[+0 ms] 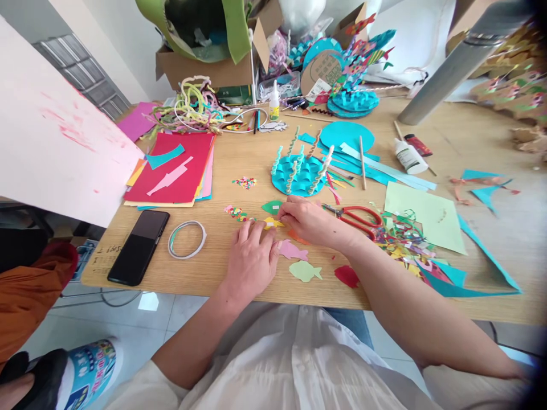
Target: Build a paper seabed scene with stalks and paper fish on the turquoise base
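Note:
A yellow paper fish [272, 223] with a small white piece on it lies on the table between my hands. My right hand [305, 221] is closed, its fingertips pinched at the fish's right end. My left hand [253, 256] rests on the tabletop with fingers apart, the tips beside the fish's left edge. Just beyond is a green paper fish [270, 207], also with a white piece. An orange paper piece [294, 234] shows partly under my right hand. Closer to me lie a pink fish [292, 250], a light green fish [304, 271] and a red fish [346, 276].
Red-handled scissors [361, 218] and paper scraps [405, 233] are at right. Beyond my hands stands a blue disc base with twisted stems [299, 173]. A tape roll [187, 240], a phone [139, 247] and coloured paper [179, 165] are at left. Confetti [236, 213] lies near my left hand.

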Motion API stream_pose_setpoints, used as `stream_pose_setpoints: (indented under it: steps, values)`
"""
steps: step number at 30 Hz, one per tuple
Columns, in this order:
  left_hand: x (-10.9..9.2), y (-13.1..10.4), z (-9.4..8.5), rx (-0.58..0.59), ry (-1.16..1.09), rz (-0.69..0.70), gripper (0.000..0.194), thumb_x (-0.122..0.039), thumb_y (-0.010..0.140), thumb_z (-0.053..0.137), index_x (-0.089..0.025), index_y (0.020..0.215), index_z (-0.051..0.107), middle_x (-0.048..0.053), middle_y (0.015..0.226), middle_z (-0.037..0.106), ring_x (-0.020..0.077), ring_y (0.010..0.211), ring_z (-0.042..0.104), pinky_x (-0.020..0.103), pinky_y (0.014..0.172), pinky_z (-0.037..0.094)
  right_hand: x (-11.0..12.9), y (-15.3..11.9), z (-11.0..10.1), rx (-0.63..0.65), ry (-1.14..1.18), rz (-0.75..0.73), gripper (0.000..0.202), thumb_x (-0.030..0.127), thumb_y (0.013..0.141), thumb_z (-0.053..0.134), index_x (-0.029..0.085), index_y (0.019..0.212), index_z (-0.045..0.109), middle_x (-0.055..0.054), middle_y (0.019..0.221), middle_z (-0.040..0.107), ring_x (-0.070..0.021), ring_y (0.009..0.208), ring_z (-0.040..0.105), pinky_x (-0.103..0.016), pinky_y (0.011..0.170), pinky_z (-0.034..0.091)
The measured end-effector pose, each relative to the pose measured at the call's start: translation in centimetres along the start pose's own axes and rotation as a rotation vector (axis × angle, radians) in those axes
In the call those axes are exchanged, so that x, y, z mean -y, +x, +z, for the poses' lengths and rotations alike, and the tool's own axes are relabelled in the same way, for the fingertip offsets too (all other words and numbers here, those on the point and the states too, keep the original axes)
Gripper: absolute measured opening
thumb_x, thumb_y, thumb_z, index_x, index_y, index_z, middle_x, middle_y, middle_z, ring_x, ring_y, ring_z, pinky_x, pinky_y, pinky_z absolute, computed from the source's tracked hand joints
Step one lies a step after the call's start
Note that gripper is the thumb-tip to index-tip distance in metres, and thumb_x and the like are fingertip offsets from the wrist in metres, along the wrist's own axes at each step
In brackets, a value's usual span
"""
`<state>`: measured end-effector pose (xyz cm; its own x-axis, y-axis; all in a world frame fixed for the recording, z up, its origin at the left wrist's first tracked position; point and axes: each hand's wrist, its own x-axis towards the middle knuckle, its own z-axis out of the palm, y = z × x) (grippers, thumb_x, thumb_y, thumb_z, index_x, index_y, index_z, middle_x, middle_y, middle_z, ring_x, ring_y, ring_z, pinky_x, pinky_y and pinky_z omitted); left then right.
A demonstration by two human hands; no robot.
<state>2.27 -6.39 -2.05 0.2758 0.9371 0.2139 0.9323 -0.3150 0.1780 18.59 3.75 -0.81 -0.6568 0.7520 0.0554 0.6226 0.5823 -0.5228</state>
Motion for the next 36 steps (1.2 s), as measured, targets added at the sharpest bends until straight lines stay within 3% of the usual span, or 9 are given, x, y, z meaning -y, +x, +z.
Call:
stream_pose_setpoints:
  steps: [36]
  values:
    - [-0.15,-0.01,0.21,0.002,0.043,0.013,0.034,-0.034,0.098,0.042,-0.019,0.124,0.059,0.012,0.125,0.057,0.0331,0.125,0.043,0.052,0.101,0.042,-0.73,-0.06,1.02,0.004,-0.138,-0.055,0.02,0.008,0.084,0.048,0.014,0.088,0.066,-0.01,0.089,0.058,-0.0222,0.09,0.053,-0.031,0.073,0.033]
